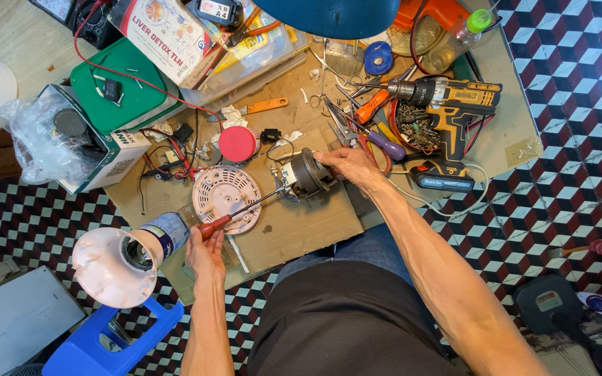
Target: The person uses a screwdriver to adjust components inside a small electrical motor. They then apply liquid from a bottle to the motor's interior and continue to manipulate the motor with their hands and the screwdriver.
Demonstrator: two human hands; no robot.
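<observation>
While clutter crowds the far half of the cardboard sheet [301, 230], its near edge beside the person's lap lies mostly bare. On that sheet, near its middle, sits the fan motor [308, 174], dark and round with a metal shaft end. The right hand [348, 166] is clamped over the motor's far side. The left hand [205, 252], closed around a red-handled screwdriver [240, 211], holds the blade tip against the motor. Just left of the motor lies a white slotted cover [226, 188]; right of it stands a yellow cordless drill [447, 104].
</observation>
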